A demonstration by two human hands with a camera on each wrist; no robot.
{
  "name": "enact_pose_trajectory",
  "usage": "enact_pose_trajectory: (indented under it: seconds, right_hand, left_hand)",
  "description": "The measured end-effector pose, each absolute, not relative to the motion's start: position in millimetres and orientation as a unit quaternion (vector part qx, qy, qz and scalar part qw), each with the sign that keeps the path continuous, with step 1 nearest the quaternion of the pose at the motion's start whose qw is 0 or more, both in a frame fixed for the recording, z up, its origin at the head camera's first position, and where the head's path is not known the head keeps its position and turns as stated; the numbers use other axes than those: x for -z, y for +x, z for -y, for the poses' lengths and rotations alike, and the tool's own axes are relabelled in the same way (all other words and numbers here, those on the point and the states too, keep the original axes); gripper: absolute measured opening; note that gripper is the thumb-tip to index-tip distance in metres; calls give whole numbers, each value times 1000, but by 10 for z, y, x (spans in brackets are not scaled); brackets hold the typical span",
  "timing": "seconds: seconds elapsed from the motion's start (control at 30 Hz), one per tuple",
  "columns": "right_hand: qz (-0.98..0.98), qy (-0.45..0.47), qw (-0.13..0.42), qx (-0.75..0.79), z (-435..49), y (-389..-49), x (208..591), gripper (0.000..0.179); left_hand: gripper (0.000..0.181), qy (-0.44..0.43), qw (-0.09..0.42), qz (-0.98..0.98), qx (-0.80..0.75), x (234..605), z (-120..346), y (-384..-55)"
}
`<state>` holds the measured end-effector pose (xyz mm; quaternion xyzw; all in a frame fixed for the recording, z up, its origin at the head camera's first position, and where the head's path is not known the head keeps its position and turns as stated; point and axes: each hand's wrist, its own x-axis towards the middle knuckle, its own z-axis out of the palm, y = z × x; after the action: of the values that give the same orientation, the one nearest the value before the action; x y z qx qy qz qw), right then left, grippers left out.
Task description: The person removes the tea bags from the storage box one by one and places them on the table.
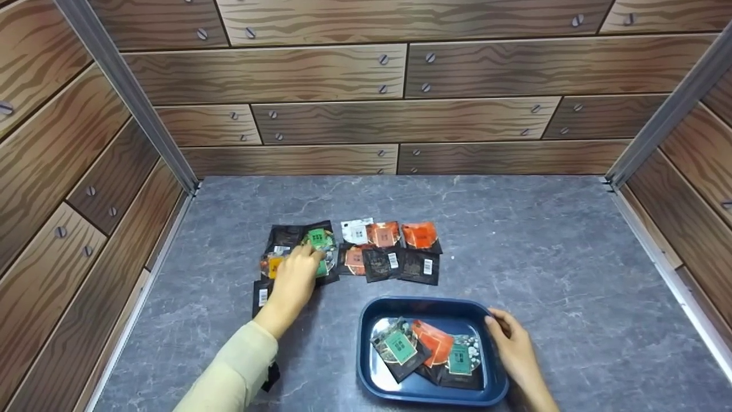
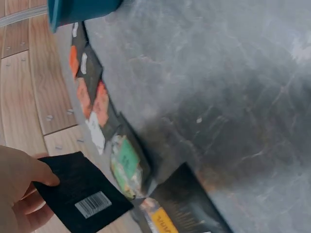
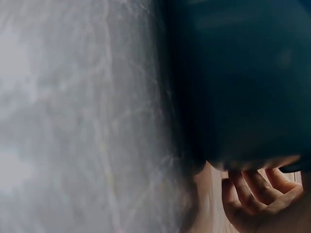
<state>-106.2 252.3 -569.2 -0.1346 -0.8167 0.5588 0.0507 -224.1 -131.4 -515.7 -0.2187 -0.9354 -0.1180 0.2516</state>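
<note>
My left hand (image 1: 296,272) reaches over the left group of flat packets. In the left wrist view it pinches a black sachet (image 2: 80,191) by one edge, with the barcode side showing. Under and around that hand lie other sachets, among them one with an orange-yellow label (image 2: 163,221) and one with a green label (image 2: 128,158). My right hand (image 1: 517,349) grips the right end of a blue plastic bin (image 1: 366,343), thumb at the rim and fingers against the outer wall. Inside the bin lie several sachets, including a green-labelled one (image 1: 400,346) and a red-orange one (image 1: 433,343).
Right of the left group lies another cluster of sachets, with a white one (image 1: 357,232), an orange one (image 1: 420,234) and a black one (image 1: 419,266). A dark piece (image 1: 271,377) shows beside the left sleeve. Wood-patterned walls (image 1: 400,120) enclose the grey marbled surface (image 1: 549,240).
</note>
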Motion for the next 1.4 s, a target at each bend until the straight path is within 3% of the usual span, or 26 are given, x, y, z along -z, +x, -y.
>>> enact_pose_trajectory:
  seconds: [0.13,0.57,0.87,1.2,1.4]
  right_hand:
    - [816,-138,46,-559,-2539,-1059,5704,34]
    - [819,-143,52,-554,-2521,-1049,5704,33]
    - [813,-136,49,-565,-2533,-1063,5709,34]
    - [814,-140,51,-561,-2508,-1045,5701,32]
    - [813,-137,55,-563,-2507,-1059,5696,32]
  left_hand:
    - [21,-211,219,944,126,5247,1285,-2215]
    - [3,-230,132,956,122,5524,1237,-2131]
    - [22,-243,72,960,121,5549,1238,-2093]
    - [43,-281,-12,957,77,5288,1205,-2084]
    - [29,-331,11,943,27,5003,1015,-2087]
